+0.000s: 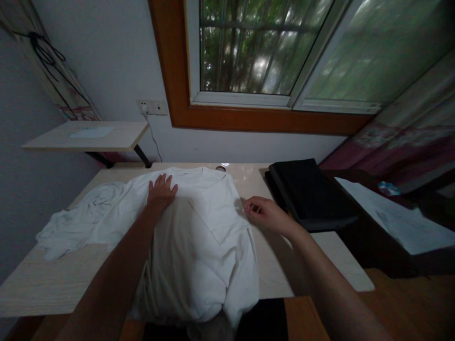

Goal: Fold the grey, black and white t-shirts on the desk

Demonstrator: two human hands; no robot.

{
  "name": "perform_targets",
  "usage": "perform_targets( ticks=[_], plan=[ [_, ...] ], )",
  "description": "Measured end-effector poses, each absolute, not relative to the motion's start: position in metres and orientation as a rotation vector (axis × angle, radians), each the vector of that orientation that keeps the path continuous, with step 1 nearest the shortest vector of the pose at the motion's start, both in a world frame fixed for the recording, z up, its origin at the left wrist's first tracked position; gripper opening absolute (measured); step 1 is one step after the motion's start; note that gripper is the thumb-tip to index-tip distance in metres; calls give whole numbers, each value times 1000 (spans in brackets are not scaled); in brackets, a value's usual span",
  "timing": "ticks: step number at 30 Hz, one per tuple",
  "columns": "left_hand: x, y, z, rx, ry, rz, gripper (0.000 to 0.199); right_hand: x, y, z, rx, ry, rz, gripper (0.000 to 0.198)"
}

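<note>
"Where is the white shirt (199, 237)?"

"Right in front of you on the bench (46, 284). Its far end lies near the back edge, and its lower part hangs over the front edge. Bunched white cloth (88, 213) runs from it toward the left edge; I cannot tell whether that is a sleeve."

"And the left hand (161, 192)?"

"Yours is open, palm down, resting on the shirt toward the back edge, fingers slightly spread."

"The right hand (265, 214)?"

"You have its thumb and fingers drawn together at the shirt's right side. I cannot tell whether you are pinching any fabric."

"What else is around?"

"To your right, a black case (309, 189) lies by the right edge, toward the back corner. A raised shelf (131, 135) stands at the back left corner, bearing a sheet of paper (91, 132)."
</note>
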State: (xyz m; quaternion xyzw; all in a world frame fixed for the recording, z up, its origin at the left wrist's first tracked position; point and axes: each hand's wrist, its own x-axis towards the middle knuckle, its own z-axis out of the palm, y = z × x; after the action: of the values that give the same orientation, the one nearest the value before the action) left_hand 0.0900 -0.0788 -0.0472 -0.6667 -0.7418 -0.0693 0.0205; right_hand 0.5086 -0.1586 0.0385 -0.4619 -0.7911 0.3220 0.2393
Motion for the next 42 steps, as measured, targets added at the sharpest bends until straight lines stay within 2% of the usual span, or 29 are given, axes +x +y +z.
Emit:
perform_targets(
  ticks=[6,11,19,24,28,36,42],
  plan=[
    [91,-79,-47,-2075,-2311,-222,67,526,-178,4,-1319,-2254,951,31],
    [92,-80,-44,-2071,-2323,-242,66,517,-191,-14,-1478,-2121,938,33],
    [89,-79,-47,-2074,-2323,-252,66,510,-198,-18,-1550,-1925,812,11],
    [89,-78,-48,-2091,-2322,-280,66,509,-200,-22,-1464,-1859,708,10],
    [89,-80,-49,-2092,-2302,-326,64,505,-202,-22,-1437,-1988,663,24],
    [93,-83,-40,-2291,-1904,-600,40,509,-203,-14,-1330,-2371,249,9],
    [133,-102,-27,-2531,-1743,-517,28,500,-209,-11,-1165,-2553,103,25]
  ],
)
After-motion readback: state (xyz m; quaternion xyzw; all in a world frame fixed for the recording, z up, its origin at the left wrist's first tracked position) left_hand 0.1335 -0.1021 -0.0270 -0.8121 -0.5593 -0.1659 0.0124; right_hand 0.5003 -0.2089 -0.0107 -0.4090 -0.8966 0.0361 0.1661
